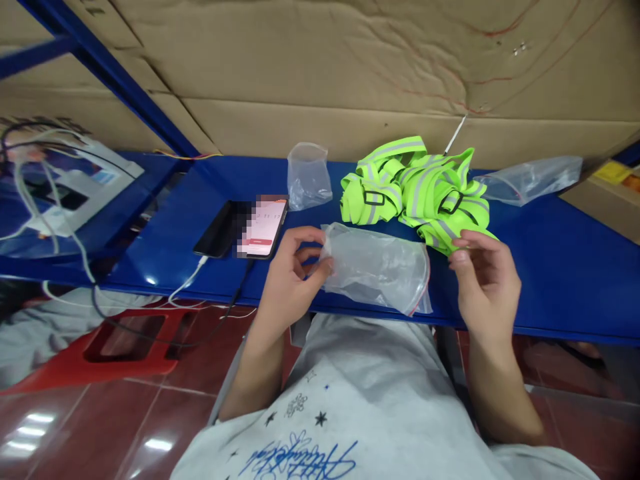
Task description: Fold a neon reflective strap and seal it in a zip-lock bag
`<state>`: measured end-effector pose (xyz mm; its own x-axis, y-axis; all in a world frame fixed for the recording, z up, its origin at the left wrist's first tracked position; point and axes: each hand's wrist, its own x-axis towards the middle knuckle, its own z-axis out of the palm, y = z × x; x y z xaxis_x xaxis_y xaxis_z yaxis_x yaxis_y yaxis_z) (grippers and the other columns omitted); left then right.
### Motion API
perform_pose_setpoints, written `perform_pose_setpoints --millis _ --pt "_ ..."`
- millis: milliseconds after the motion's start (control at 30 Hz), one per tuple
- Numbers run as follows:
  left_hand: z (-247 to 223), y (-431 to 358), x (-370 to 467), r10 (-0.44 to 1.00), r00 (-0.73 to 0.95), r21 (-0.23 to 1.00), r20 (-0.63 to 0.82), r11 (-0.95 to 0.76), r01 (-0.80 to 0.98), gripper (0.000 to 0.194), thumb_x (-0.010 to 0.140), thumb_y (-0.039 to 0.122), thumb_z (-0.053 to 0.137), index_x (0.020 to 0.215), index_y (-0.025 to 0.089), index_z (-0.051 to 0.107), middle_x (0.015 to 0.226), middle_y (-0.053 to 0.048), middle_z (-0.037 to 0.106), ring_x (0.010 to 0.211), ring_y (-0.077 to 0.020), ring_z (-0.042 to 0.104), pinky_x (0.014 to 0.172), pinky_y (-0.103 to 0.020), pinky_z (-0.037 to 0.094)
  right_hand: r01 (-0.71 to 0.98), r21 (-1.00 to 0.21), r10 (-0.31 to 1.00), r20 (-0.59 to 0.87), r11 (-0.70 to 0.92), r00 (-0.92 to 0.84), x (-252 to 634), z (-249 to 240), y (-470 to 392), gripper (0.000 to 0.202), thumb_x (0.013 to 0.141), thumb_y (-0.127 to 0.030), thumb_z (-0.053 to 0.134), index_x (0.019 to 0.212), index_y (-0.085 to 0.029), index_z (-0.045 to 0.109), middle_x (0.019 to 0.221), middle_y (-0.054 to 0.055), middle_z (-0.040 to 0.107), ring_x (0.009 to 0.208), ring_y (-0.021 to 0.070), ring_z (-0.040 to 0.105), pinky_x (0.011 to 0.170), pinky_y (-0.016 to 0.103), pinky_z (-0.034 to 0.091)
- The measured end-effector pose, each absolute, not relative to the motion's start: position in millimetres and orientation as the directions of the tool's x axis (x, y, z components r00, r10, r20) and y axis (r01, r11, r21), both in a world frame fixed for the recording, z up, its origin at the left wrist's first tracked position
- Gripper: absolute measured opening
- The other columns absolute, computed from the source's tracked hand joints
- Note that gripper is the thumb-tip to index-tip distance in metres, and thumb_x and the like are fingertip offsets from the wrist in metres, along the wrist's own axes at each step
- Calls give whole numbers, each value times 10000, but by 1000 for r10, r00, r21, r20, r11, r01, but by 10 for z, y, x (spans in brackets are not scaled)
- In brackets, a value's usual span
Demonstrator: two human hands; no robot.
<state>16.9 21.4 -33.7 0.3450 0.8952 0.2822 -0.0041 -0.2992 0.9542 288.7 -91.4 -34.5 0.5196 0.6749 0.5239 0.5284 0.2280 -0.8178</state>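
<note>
My left hand (pixel 300 273) pinches the left end of a clear plastic bag (pixel 375 267), which lies near the table's front edge. The bag's other end, with a red line along it, points right. Behind it is a heap of neon yellow-green straps (pixel 425 183) with grey stripes and black buckles. At the heap's front right corner, my right hand (pixel 483 267) has its thumb and forefinger closed on a strap.
Two phones, one dark (pixel 215 230) and one lit (pixel 263 227), lie left on the blue table (pixel 555 267). More clear bags (pixel 309 177) lie behind. A power strip (pixel 100 180) with cables is far left, a cardboard box (pixel 607 200) far right. A cardboard wall (pixel 350 60) stands behind.
</note>
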Motion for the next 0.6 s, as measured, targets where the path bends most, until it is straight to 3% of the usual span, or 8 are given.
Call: perform_pose_setpoints --millis 67,133,233,300,367,467,600 --pt "-329 176 179 904 360 960 232 -271 63 358 917 224 776 1223 261 593 1290 -38 619 996 -137 720 730 -223 658 734 -646 631 663 211 402 2768 -295 -1007 304 1052 -274 624 1346 -252 699 1325 95 712 1248 234 689 1065 439 573" --pt "-284 86 192 893 398 925 210 -313 216 402 937 221 736 1302 268 576 1355 -70 609 1094 -180 717 809 -286 666 882 -401 695 708 249 125 2629 -240 -1091 368 1068 -245 584 1428 -250 659 1465 116 663 1443 278 593 1229 529 462" --pt "-166 -89 258 858 404 695 317 -500 517 473 965 228 695 1413 261 547 1439 -125 575 1297 -279 642 1029 -474 619 934 -150 848 483 325 -218 2474 -237 -1124 420 1102 -286 550 1509 -198 594 1570 137 611 1536 313 523 1313 597 366" --pt "-101 -173 365 787 416 498 455 -612 614 434 1009 239 644 1433 236 548 1491 -157 564 1403 -316 577 1152 -548 531 938 -100 905 313 332 -287 2441 -311 -1090 486 1126 -393 506 1544 -154 566 1625 152 564 1585 338 461 1331 644 333" --pt "-102 -191 521 694 497 365 521 -707 605 396 1075 251 539 1469 213 548 1576 -174 542 1476 -306 540 1226 -533 472 934 -108 924 224 341 -311 2455 -423 -1048 584 1129 -496 457 1574 -126 541 1670 166 509 1623 347 402 1342 668 311" --pt "-263 -102 757 649 688 273 325 -761 588 529 1140 384 403 1625 182 463 1733 -169 417 1628 -328 392 1318 -559 382 934 -148 938 171 326 -301 2509 -586 -1014 657 1129 -547 416 1592 -94 527 1691 190 468 1650 340 353 1362 670 273" --pt "-542 25 855 744 664 273 76 -656 704 710 1109 621 369 1715 251 355 1805 -141 262 1694 -365 251 1356 -721 203 931 -170 942 152 324 -300 2612 -688 -1045 675 1120 -564 438 1617 -113 512 1717 193 412 1661 332 329 1370 656 259"
